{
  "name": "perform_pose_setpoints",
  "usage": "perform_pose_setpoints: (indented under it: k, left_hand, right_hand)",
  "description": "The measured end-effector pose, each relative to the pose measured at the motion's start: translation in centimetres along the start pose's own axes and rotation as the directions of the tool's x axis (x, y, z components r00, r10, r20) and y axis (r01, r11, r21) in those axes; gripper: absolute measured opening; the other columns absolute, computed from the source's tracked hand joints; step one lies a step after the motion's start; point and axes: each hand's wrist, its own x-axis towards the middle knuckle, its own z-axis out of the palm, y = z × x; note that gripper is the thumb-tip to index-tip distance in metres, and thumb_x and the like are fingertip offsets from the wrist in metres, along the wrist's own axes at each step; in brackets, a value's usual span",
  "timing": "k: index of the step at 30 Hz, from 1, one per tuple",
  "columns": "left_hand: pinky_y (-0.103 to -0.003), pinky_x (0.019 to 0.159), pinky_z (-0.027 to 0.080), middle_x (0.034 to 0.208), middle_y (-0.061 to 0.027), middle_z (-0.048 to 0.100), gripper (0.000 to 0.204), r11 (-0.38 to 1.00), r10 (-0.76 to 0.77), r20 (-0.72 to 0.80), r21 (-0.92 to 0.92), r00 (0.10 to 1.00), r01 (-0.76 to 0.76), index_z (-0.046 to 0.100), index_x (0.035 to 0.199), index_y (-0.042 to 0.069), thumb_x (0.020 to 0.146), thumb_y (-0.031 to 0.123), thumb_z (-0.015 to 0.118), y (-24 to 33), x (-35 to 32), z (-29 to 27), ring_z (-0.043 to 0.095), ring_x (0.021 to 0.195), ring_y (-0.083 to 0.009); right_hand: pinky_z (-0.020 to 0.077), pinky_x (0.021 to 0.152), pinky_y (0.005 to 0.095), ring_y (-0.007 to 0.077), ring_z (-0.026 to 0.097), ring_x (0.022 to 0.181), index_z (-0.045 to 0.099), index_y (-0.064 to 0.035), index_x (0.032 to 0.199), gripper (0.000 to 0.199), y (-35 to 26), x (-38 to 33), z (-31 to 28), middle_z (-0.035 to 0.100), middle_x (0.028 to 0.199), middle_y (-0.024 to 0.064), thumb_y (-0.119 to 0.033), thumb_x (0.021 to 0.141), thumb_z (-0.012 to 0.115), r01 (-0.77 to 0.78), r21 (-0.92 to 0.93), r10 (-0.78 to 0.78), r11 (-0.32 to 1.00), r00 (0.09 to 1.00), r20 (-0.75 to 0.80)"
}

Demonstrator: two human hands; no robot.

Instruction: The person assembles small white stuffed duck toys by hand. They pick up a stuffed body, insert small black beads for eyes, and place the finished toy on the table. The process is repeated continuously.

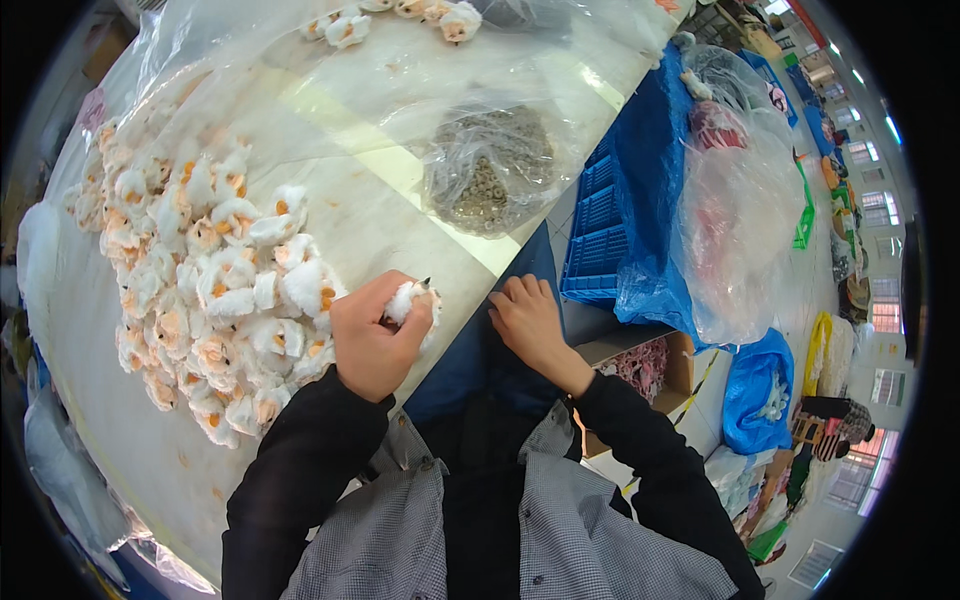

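Note:
My left hand (pixel 375 332) is closed around a small white plush piece (pixel 408 303) with a dark pointed tip sticking up from it. It is above the table's near edge, beside a large heap of similar white and peach plush pieces (pixel 225 285) with small orange parts. Just off the table edge, above my dark blue trousers, is my right hand (pixel 530 322). Its fingers are loosely bent and a little apart, and no object shows in them.
A clear plastic bag of small grey-brown parts (pixel 488 180) lies on the pale table (pixel 380 225). More plush pieces (pixel 345 28) sit at the far edge. To the right stand a blue crate (pixel 595 235), a clear bag (pixel 745 240) and a cardboard box (pixel 680 368) of pinkish material.

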Motion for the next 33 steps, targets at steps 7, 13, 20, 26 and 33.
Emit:
perform_pose_setpoints:
  k: [7,13,20,26,33]
  left_hand:
    - [-0.025,0.053,0.040,0.067,-0.0031,0.061,0.012,0.999,-0.018,0.024,-0.029,1.000,0.018,0.069,0.086,-0.001,0.092,0.010,0.071,-0.4,-0.1,-0.1,0.051,0.058,-0.0061]
    - [-0.026,0.053,0.041,0.069,-0.0039,0.063,0.011,0.999,0.005,0.006,-0.043,1.000,-0.004,0.070,0.088,-0.001,0.092,0.009,0.072,-0.3,-0.1,0.0,0.052,0.058,-0.0073]
    - [-0.029,0.054,0.045,0.076,-0.0095,0.066,0.008,0.995,0.093,0.068,0.023,0.993,-0.095,0.072,0.091,0.000,0.088,0.007,0.074,-0.6,-0.1,0.0,0.059,0.058,-0.0159]
    - [-0.032,0.057,0.049,0.082,-0.0107,0.069,0.010,0.971,0.218,0.154,0.067,0.964,-0.230,0.073,0.094,0.002,0.084,0.005,0.076,-0.4,-0.2,0.0,0.064,0.062,-0.0228]
    - [-0.035,0.059,0.052,0.086,-0.0117,0.068,0.018,0.967,0.231,0.202,0.061,0.952,-0.248,0.072,0.098,0.004,0.081,0.005,0.077,-0.6,-0.2,0.1,0.067,0.068,-0.0278]
  right_hand:
    - [0.0410,0.084,0.0419,0.0262,0.055,0.092,0.071,-0.0049,0.077,0.011,0.9,0.4,4.6,0.061,0.086,0.0103,-0.013,0.081,0.065,0.130,-0.335,-0.074,0.933,0.982,0.174]
    - [0.0407,0.084,0.0415,0.0258,0.055,0.090,0.070,-0.0048,0.079,0.009,1.2,1.3,4.4,0.062,0.083,0.0084,-0.013,0.082,0.067,0.163,-0.276,-0.141,0.947,0.985,0.098]
    - [0.0501,0.070,0.0289,0.0143,0.064,0.076,0.070,0.0011,0.098,0.010,-4.2,2.1,-10.3,0.069,0.089,0.0086,-0.008,0.094,0.072,-0.318,0.860,0.195,0.400,0.946,0.259]
    - [0.0523,0.070,0.0246,0.0102,0.064,0.077,0.071,0.0026,0.107,0.014,-5.3,6.4,-11.8,0.073,0.093,0.0063,-0.010,0.101,0.071,-0.314,0.948,0.131,-0.044,0.939,0.317]
    - [0.0539,0.070,0.0257,0.0108,0.067,0.077,0.073,0.0028,0.108,0.015,-5.4,6.8,-11.9,0.075,0.093,0.0071,-0.010,0.100,0.072,-0.415,0.909,0.118,-0.039,0.901,0.416]
